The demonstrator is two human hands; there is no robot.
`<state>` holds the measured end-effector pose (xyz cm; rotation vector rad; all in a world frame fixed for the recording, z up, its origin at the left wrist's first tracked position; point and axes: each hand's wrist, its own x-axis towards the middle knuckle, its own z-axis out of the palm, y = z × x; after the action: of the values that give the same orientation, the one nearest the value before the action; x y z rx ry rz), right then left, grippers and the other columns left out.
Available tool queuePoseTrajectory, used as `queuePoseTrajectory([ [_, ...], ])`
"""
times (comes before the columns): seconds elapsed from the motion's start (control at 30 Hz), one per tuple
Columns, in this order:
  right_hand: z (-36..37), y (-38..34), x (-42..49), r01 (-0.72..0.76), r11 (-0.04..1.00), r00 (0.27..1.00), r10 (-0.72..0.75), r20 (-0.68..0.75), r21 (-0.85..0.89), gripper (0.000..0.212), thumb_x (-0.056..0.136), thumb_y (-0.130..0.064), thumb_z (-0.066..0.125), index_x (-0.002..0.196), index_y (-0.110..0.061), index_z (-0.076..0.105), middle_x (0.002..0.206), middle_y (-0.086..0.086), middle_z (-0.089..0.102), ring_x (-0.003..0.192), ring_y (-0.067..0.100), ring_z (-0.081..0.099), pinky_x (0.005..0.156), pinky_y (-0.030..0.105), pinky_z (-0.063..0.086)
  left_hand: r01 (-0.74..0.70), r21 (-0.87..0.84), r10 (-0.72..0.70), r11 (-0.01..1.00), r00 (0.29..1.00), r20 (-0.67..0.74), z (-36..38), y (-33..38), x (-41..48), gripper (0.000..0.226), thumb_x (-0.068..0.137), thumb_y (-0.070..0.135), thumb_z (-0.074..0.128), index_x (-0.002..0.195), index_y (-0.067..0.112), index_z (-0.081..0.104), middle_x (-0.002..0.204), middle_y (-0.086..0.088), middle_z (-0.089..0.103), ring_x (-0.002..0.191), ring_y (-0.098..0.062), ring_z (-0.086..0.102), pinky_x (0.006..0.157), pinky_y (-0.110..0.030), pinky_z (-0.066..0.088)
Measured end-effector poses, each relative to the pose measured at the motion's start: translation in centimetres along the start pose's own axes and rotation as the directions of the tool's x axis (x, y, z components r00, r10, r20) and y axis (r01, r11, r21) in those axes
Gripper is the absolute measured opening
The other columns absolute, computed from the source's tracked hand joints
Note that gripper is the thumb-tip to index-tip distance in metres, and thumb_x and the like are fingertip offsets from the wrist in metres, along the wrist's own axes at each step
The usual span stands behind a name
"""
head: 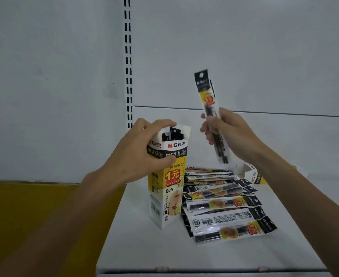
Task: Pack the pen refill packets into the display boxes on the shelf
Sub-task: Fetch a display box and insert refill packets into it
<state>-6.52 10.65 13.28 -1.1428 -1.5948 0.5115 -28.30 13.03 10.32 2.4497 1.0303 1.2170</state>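
at the far left a yellow surface (35, 206) lies lower than the white shelf (144, 246) and beside it. behind, a slotted upright (128, 62) runs down the pale back wall.

the left hand (142, 152) grips the upper part of a tall display box (167, 176). its fingers curl over the top rim and its thumb presses on the printed front face. the box stands on the shelf near the left edge, upright with a slight lean. its top flap is open, and the dark header ends of packets already inside show at the mouth.

just right of the box, touching or nearly touching its base, a pile of refill packets (220, 204) lies flat on the shelf. they overlap one another in a loose fan with their black header ends towards the right.

above the pile the right hand (228, 134) holds a single packet (206, 100) in the air, fingers wrapped round its middle. the black header with the hang hole points up and the lower end slants down towards the pile. a thin dark edge behind it may be a second packet, but the blur leaves that unclear. the held packet is apart from the box, up and to the right of its mouth.

behind the right forearm a second box (252, 174) lies on its side at the back of the shelf, partly hidden.
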Motion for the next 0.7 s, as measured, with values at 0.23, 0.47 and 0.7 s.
queuePoseTrajectory([
  [0.23, 0.7, -5.2, 1.1, 0.229, 0.969, 0.938, -0.244, -0.247, -0.089, 0.027, 0.096, -0.027, 0.047, 0.092, -0.007, 0.064, 0.073, -0.005, 0.055, 0.063, 0.001, 0.048, 0.058, 0.007, 0.040, -0.027, -0.006, 0.027, 1.000, 1.000, -0.010, 0.4, -0.1, -0.5, 0.040, 0.076, 0.031, 0.069, 0.110, 0.046, 0.054, 0.105, 0.008, 0.037, 0.097, -0.007, 0.047, 0.077, -0.019, 0.051],
  [0.47, 2.8, -5.7, 1.4, 0.295, 0.953, 0.893, -0.248, -0.376, 0.070, 0.012, 0.089, -0.021, 0.061, 0.086, -0.009, 0.061, 0.069, 0.000, 0.063, 0.059, 0.012, 0.061, 0.050, 0.024, 0.051, -0.026, -0.043, 0.026, 0.999, 1.000, -0.017, 0.7, 0.1, -1.0, 0.035, 0.076, 0.030, 0.069, 0.101, 0.044, 0.050, 0.110, 0.008, 0.038, 0.101, -0.009, 0.049, 0.081, -0.025, 0.053],
  [0.7, 4.0, -5.0, 1.1, 0.297, 0.943, 0.890, -0.329, -0.314, -0.147, 0.009, 0.087, -0.017, 0.061, 0.079, -0.013, 0.059, 0.068, 0.003, 0.064, 0.050, 0.011, 0.055, 0.044, 0.016, 0.045, -0.025, -0.028, 0.025, 0.999, 1.000, -0.008, 0.4, 0.2, -1.0, 0.032, 0.076, 0.032, 0.068, 0.097, 0.043, 0.047, 0.109, 0.007, 0.038, 0.097, -0.008, 0.050, 0.081, -0.030, 0.054],
])
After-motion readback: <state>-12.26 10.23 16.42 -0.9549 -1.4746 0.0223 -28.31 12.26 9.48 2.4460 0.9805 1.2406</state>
